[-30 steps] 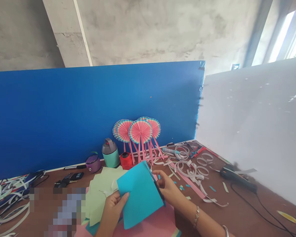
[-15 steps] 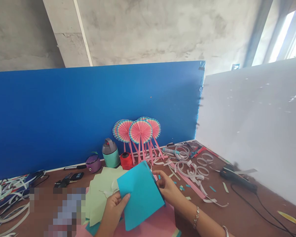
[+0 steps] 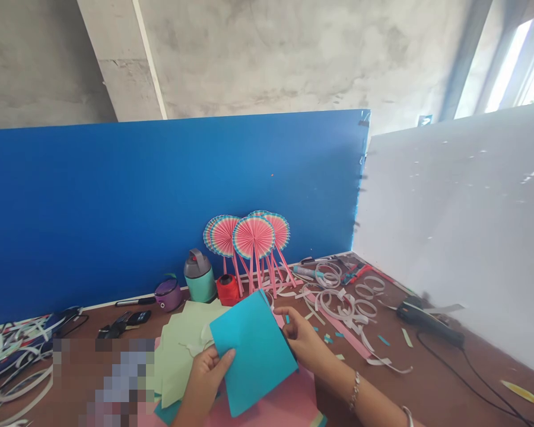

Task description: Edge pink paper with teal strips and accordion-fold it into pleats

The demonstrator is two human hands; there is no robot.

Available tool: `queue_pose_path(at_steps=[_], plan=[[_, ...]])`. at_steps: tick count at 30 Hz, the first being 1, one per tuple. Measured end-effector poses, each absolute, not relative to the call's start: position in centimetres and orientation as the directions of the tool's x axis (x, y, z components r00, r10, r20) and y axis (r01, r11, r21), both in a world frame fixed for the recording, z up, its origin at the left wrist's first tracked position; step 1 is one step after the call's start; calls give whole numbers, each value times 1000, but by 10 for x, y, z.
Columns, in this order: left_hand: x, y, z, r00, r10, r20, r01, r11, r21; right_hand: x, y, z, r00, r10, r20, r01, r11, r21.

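Observation:
A bright blue sheet of paper (image 3: 258, 356), tilted and seemingly doubled along its right edge, is held up between my hands. My left hand (image 3: 211, 367) pinches its left side, thumb on the front. At the right edge, my right hand (image 3: 296, 332) has thumb and forefinger closed on the paper; part of those fingers is hidden behind it. Beneath lie pale green sheets (image 3: 178, 356) to the left and pink sheets (image 3: 280, 400) nearer me.
Pink pleated paper fans (image 3: 253, 237) lean against the blue partition (image 3: 115, 201). Beside them stand a teal flask (image 3: 200, 281), a red spool (image 3: 228, 289) and a purple container (image 3: 168, 295). Curled white strips (image 3: 338, 305) and paper scraps litter the right; a black corded tool (image 3: 429, 323) lies farther right.
The blue paper has turned very slightly, its left corner shifting a little left. Both hands keep nearly the same place and hold.

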State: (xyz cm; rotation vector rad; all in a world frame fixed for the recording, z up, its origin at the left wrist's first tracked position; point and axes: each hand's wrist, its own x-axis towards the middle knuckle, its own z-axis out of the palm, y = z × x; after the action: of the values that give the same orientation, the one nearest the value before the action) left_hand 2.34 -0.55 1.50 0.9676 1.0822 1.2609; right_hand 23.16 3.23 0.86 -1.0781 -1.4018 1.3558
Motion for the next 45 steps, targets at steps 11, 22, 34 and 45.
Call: queue_pose_path(at_steps=[11,22,34,45], plan=[[7,2,14,-240,954,-181,-324,97,941,236,38,2,-159,987,-19,375,42,-926],[4,-2,28,-199,952,-234,-375,147,915,245,37,5,-150,976,160,832,211,-512],[3,-1,19,-118,968,-220,-439,148,886,253,51,-12,-66,998,-20,660,29,-750],[4,1,19,-137,961,-239,-422,162,892,259,56,-23,-104,981,-163,492,-92,-866]])
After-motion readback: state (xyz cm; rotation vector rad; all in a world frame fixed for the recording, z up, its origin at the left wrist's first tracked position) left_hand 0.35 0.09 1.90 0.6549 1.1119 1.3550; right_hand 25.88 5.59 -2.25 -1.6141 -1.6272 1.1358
